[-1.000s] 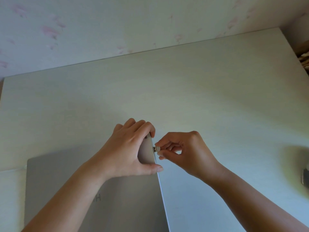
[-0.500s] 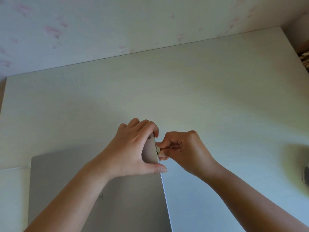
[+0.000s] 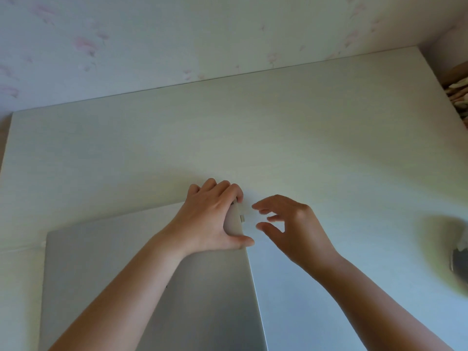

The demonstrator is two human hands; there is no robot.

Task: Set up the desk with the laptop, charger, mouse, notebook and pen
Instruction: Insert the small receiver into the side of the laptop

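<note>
With the closed laptop (image 3: 152, 287) down, my left hand (image 3: 212, 219) grips its corner, right hand (image 3: 291, 229) spread; mouse, notebook, pen unseen.

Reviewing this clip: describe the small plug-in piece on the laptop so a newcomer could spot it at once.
Start at the closed grey laptop on the white desk. Follow its right edge to the far corner, which the left hand grips. The small plug juts from that edge, the only thing protruding, just clear of the open right hand.
</note>
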